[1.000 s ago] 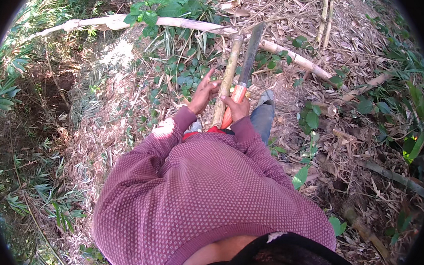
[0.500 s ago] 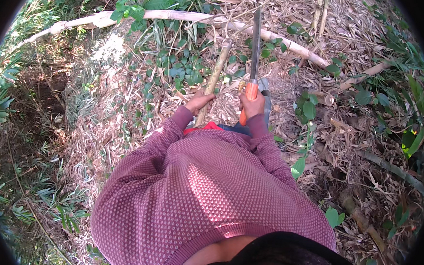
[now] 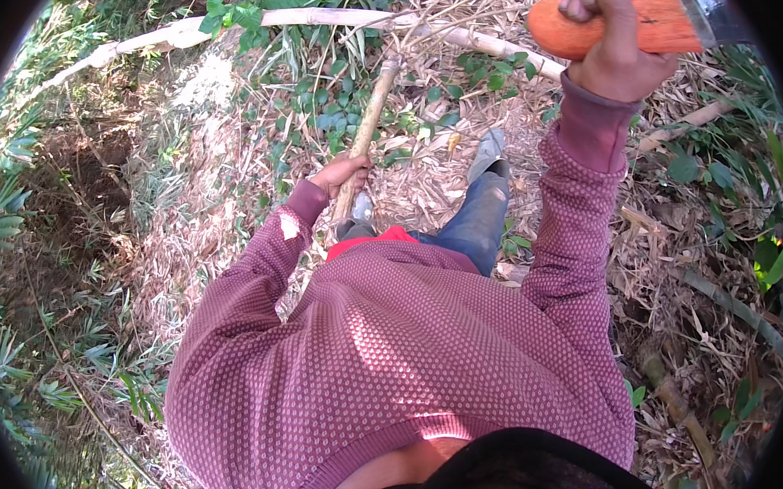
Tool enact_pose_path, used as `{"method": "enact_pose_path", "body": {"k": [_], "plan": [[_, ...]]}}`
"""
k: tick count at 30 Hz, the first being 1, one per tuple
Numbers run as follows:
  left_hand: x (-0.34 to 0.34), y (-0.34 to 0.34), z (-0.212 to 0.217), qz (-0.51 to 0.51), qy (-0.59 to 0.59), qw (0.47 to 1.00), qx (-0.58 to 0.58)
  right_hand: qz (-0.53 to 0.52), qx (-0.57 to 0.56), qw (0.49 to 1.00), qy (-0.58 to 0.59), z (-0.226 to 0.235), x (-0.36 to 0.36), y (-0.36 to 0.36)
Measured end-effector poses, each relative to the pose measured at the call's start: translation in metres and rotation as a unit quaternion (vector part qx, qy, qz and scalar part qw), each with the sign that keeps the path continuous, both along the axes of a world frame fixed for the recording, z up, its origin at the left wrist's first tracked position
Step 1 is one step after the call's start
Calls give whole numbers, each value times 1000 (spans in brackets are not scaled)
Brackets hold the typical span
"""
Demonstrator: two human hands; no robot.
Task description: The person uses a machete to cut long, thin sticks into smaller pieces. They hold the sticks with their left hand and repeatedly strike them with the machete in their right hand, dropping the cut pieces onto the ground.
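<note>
Right hand (image 3: 615,38) raised to the upper right of the frame, fingers wrapped fully around the orange handle (image 3: 602,26) of a cutting tool. Grey metal of the blade (image 3: 715,13) just showing past the fist at the top edge, the rest out of view; probably a machete or hatchet, hard to tell from so little of it.

Left hand (image 3: 342,174) low in the upper centre of the frame, closed around the lower end of a pale bamboo stick (image 3: 369,122). Stick standing tilted, running up and slightly right from the hand toward the top of the picture, upper end near a long pale bamboo pole (image 3: 334,19) lying across the ground along the upper edge.

Both arms in a maroon knitted sweater (image 3: 403,353) filling the lower centre. Blue trouser leg (image 3: 478,223) and grey shoe (image 3: 489,147) planted just right of the stick. Ground covered with dry leaves and straw (image 3: 704,264), green weeds (image 3: 330,70) around the stick's upper part, ferns at the left rim.
</note>
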State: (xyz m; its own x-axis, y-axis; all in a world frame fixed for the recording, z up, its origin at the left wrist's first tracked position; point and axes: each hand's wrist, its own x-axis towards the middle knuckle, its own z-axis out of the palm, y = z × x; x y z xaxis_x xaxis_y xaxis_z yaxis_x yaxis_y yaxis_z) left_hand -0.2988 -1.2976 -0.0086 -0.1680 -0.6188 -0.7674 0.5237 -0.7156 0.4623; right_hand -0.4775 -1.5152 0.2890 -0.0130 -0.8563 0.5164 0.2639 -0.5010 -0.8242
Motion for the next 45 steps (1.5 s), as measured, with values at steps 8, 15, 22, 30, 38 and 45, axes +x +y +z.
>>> {"method": "enact_pose_path", "body": {"k": [8,15,22,30,38,45], "plan": [[-4,7,23,11,-104,994,-12,181,386,734,529,-297,-19,68],[2,16,18,-8,2,1000,13,193,397,843,308,-291,-39,61],[-9,26,15,-81,-315,946,-3,156,410,870,226,-260,-67,83],[-23,39,12,-51,-328,942,-48,27,441,862,247,-274,-128,147],[-14,29,-42,-152,-449,880,-9,68,352,906,224,-247,-100,83],[-24,28,-32,-123,-453,883,9,77,342,812,467,-325,-64,51]]}}
